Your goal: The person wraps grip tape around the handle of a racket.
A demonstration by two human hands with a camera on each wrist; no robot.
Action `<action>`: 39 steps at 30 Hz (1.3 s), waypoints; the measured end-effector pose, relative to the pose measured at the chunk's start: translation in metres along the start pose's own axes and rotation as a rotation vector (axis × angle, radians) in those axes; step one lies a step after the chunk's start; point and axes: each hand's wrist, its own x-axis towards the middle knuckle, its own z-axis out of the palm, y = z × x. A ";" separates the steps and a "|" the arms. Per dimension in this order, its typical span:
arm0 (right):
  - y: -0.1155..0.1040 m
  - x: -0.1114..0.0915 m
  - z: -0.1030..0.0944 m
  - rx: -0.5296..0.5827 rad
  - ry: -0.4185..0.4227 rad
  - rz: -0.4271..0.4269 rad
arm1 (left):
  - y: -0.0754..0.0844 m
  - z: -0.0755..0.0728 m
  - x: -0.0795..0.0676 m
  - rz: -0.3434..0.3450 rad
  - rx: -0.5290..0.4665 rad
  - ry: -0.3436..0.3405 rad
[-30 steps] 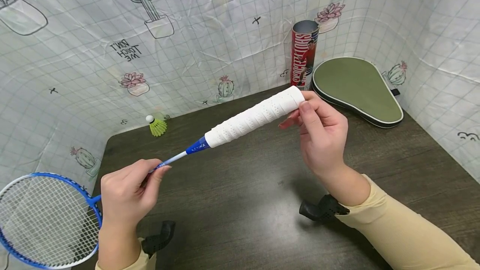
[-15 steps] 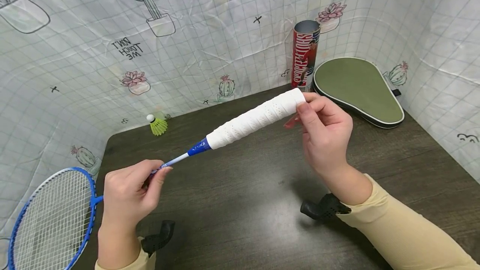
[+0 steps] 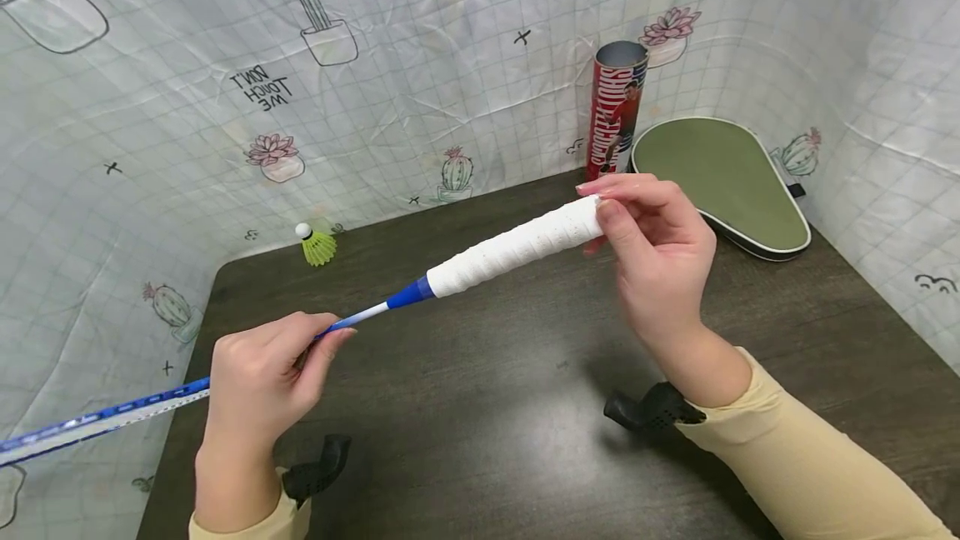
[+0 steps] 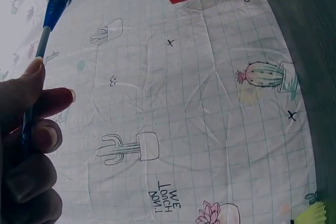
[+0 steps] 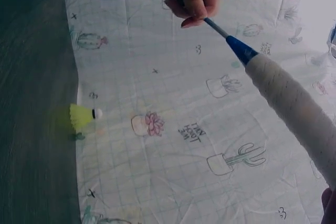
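Note:
A blue and white badminton racket (image 3: pixel 408 294) is held up over the dark table, slanting from lower left to upper right. My left hand (image 3: pixel 266 377) pinches its thin shaft between thumb and fingers; in the left wrist view the other fingers of the left hand (image 4: pixel 31 145) curl in below. My right hand (image 3: pixel 663 248) holds the butt end of the white wrapped handle (image 3: pixel 517 247), thumb on the near side and fingers behind. The racket head (image 3: pixel 105 419) is seen edge-on at far left, partly cut off by the frame. In the right wrist view the handle (image 5: pixel 294 106) runs toward the camera.
A yellow shuttlecock (image 3: pixel 318 246) lies at the table's back left. A red shuttlecock tube (image 3: pixel 617 111) stands at the back, beside a green paddle case (image 3: pixel 720 177). A cloth printed with cacti (image 3: pixel 405 65) hangs behind the dark table (image 3: pixel 480 423).
The racket has been turned about its length, so its head goes from nearly face-on to edge-on. My right fingers have shifted over the top of the butt end.

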 end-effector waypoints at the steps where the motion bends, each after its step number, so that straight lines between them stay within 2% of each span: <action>1: 0.000 0.000 -0.001 -0.015 -0.003 0.000 | 0.000 -0.001 0.001 0.002 0.011 0.003; 5: -0.001 0.002 -0.005 -0.098 -0.053 0.013 | -0.002 -0.003 0.004 0.004 0.041 -0.005; 10: -0.007 0.004 -0.016 -0.235 -0.181 0.016 | -0.005 -0.006 0.005 0.009 0.043 -0.045; 16: -0.009 0.005 -0.034 -0.268 -0.416 0.002 | -0.010 -0.005 0.001 -0.003 0.011 -0.095; 18: -0.009 0.008 -0.040 -0.331 -0.510 -0.035 | -0.012 -0.003 -0.001 -0.020 -0.030 -0.123; 22: -0.011 0.015 -0.051 -0.532 -0.656 -0.145 | -0.018 0.001 -0.006 -0.076 -0.111 -0.217; 25: -0.010 0.018 -0.059 -0.653 -0.730 -0.179 | -0.020 0.007 -0.010 -0.116 -0.117 -0.293; 31: 0.002 0.013 -0.074 -0.788 -0.832 -0.123 | -0.019 0.022 -0.019 -0.206 -0.074 -0.420; 34: 0.008 0.008 -0.082 -0.852 -0.870 -0.064 | -0.017 0.030 -0.025 -0.255 -0.055 -0.511; 39: 0.017 0.000 -0.097 -1.005 -0.953 0.051 | -0.017 0.046 -0.034 -0.286 -0.002 -0.659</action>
